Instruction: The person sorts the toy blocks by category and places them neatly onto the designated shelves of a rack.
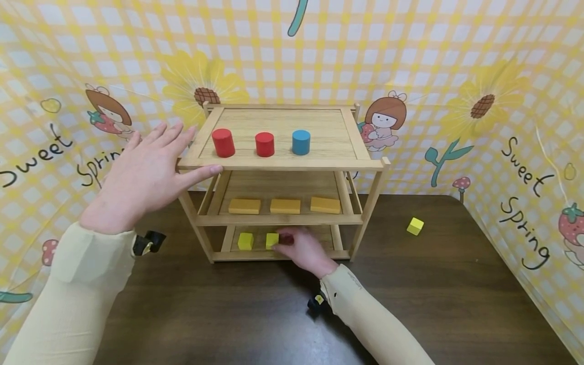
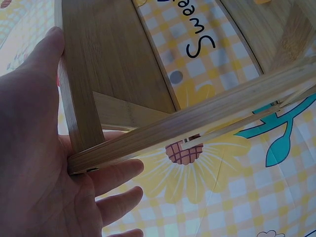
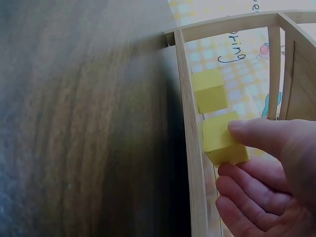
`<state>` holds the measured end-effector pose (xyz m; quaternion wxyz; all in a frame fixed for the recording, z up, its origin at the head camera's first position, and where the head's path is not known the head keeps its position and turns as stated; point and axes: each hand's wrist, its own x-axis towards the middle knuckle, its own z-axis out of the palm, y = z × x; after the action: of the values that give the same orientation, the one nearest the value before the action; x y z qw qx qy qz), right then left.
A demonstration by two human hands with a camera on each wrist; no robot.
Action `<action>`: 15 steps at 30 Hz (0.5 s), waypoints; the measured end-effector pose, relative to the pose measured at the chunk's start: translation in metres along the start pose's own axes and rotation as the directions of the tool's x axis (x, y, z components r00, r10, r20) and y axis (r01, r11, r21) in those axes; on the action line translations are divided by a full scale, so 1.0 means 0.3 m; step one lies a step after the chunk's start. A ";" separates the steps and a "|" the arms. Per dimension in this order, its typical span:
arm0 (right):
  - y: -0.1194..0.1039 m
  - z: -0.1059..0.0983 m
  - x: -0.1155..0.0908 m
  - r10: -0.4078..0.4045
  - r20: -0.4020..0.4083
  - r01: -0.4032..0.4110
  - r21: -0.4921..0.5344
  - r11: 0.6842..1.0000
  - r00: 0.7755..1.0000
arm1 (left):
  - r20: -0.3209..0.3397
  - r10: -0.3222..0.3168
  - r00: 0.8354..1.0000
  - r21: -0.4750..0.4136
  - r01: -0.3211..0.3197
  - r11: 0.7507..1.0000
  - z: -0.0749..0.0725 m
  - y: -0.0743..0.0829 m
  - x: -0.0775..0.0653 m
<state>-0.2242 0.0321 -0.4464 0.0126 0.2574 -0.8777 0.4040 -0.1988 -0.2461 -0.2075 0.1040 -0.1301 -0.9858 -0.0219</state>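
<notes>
My right hand (image 1: 311, 252) reaches into the bottom tier of a three-tier wooden shelf (image 1: 284, 164). Between its thumb and fingers it pinches a yellow cube (image 3: 219, 136). A second yellow cube (image 1: 245, 241) sits to the left on the same tier, close beside the held one in the right wrist view. At the shelf's top left front corner is my left hand (image 1: 142, 171), fingers spread and fairly straight. In the left wrist view its palm lies against that corner, with the thumb (image 2: 47, 49) along the top tier's front edge.
On the top tier stand two red cylinders (image 1: 223, 143) and a blue cylinder (image 1: 301, 142). Three orange-yellow rectangular blocks (image 1: 285, 206) lie along the middle tier. Another yellow cube (image 1: 415, 226) is on the dark table (image 1: 456, 284) right of the shelf. Checked cloth (image 1: 283, 61) surrounds the table.
</notes>
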 end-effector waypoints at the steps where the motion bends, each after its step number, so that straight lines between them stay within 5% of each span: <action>1: 0.000 0.001 0.002 0.003 0.003 -0.003 0.001 1.000 1.000 | 0.002 -0.001 1.000 -0.001 0.001 1.000 0.001 -0.001 0.000; 15: -0.002 0.006 0.014 0.058 0.033 -0.057 -0.030 0.998 0.998 | -0.008 0.003 1.000 0.000 -0.003 1.000 0.001 0.000 -0.001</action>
<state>-0.2274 0.0285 -0.4463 -0.0100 0.2385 -0.8907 0.3869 -0.1986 -0.2460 -0.2077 0.1079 -0.1314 -0.9852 -0.0222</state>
